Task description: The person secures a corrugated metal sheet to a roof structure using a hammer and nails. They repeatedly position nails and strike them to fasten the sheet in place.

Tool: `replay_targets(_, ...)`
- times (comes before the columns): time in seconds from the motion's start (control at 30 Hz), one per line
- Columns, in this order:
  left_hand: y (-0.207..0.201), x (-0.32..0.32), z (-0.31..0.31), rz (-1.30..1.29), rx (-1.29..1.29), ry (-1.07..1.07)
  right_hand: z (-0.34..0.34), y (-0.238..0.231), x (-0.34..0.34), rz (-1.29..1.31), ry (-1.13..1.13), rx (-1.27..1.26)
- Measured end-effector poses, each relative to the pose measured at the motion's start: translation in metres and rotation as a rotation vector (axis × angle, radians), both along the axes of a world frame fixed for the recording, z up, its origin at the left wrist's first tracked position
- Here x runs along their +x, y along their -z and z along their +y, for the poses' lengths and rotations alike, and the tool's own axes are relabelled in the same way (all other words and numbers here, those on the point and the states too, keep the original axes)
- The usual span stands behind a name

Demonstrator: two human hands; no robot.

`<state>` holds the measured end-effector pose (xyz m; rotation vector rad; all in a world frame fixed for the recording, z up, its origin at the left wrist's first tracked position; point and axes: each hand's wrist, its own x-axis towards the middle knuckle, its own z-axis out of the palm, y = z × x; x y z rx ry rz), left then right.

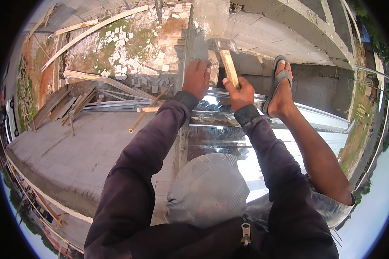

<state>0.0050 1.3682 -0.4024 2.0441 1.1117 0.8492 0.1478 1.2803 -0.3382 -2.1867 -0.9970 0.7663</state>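
My right hand (242, 94) is closed around the lower part of a hammer's pale wooden handle (229, 67). The dark, dusty hammer head (221, 45) points away from me, over the top of a narrow concrete wall (208, 19). Just left of the hammer, my left hand (197, 78) rests at the wall with its fingers bent and drawn together. Whatever it pinches, if anything, is too small or hidden to make out. Below both hands lie shiny ribbed metal sheets (218, 134).
My foot in a flip-flop (279, 77) stands at the right, by the edge of a recess. Left of the wall are a bamboo stick (147, 111), wooden boards (65, 105) and a grey block wall (86, 146). Broken tile pieces (121, 56) litter the ground far below.
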Motion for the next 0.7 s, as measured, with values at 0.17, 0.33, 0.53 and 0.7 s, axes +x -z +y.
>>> replay_targets(0.17, -0.003, -0.006, 0.004, -0.176, -0.112, 0.006, 0.033, -0.024, 0.024, -0.135, -0.134, -0.001)
replay_targets(0.33, -0.029, -0.040, 0.007, -0.497, -0.515, 0.008, 0.095, -0.087, 0.072, 0.154, -0.303, -0.252)
replay_targets(0.53, -0.031, -0.058, -0.023, -0.273, -0.309, 0.317, 0.069, -0.108, 0.048, 0.137, -0.300, 0.009)
replay_targets(0.7, -0.028, -0.057, -0.025, -0.241, -0.507, 0.274, 0.028, -0.127, 0.011, 0.355, -0.243, -0.088)
